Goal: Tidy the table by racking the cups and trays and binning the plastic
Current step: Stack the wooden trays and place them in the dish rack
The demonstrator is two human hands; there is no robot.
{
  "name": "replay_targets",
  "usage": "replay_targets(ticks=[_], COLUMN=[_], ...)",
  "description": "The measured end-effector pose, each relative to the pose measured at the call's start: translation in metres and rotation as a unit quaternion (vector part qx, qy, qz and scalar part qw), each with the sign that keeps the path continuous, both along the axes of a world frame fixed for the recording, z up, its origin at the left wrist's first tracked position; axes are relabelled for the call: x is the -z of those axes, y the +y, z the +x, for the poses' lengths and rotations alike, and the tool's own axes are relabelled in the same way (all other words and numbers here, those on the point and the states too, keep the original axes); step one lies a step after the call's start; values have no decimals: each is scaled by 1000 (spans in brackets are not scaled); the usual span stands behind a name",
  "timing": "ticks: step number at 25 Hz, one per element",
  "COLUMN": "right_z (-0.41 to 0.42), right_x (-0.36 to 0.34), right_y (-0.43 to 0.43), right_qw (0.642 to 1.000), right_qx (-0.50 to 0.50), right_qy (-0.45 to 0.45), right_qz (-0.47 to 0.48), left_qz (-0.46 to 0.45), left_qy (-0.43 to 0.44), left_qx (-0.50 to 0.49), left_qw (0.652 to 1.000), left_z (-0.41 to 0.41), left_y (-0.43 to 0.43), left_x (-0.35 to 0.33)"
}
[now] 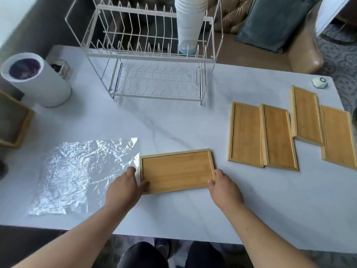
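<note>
We see both hands on one bamboo tray lying flat near the front edge of the marble-patterned table: the left hand clasps its left short end, thumb over the rim, and the right hand pinches the right front corner. The tray appears not yet lifted.

Four more trays lie near the right edge, overlapping one another, well apart from the held one. The wire rack stands at the back edge with a stack of paper cups already in its top tier. A crinkled sheet of clear plastic lies near the front-left corner, its edge touching the tray's left end, and the white cylindrical bin stands at the left edge.

The risk, as we judge it, is that edge of film — light, clingy and glossy, it could drag up with the tray as it rises. The tray is rigid, smooth and shallow-rimmed, so a loose corner pinch might let it tip. The rack's thin wire slots are narrow — an angled entry could jam the tray or knock the tall cup stack.
</note>
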State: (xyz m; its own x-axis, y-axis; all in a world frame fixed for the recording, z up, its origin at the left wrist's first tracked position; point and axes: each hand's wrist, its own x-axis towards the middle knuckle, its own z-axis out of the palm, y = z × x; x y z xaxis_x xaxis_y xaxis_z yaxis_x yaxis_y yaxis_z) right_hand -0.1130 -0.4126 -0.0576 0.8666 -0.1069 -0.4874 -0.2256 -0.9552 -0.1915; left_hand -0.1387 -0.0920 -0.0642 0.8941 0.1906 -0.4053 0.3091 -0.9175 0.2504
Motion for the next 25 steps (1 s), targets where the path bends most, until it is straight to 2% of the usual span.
replay_targets(ticks=[1, 4, 10, 14, 17, 21, 25], right_z=[-2, -10, -20, -18, -10, 9, 31], right_x=[2, 2, 1, -7, -14, -16, -11], right_y=[1, 2, 4, -7, -26, -65, -103], right_qw=[1000, 999, 997, 995, 989, 954, 896], right_qx=[8, 21, 43, 67, 140, 275, 388], right_qy=[5, 32, 70, 72, 33, 11, 31], right_qz=[-9, -21, -7, 4, 39, 123, 215], left_qz=[-4, 3, 4, 4, 5, -18, -7], left_qy=[15, 49, 69, 22, -9, -19, -17], left_qx=[-14, 37, 55, 47, 111, 229, 307], left_qw=[1000, 998, 996, 999, 994, 973, 952], left_z=[2, 8, 20, 38, 66, 122, 176], left_y=[3, 6, 4, -9, -39, -110, -189], left_x=[1, 2, 5, -11, -25, -38, -46])
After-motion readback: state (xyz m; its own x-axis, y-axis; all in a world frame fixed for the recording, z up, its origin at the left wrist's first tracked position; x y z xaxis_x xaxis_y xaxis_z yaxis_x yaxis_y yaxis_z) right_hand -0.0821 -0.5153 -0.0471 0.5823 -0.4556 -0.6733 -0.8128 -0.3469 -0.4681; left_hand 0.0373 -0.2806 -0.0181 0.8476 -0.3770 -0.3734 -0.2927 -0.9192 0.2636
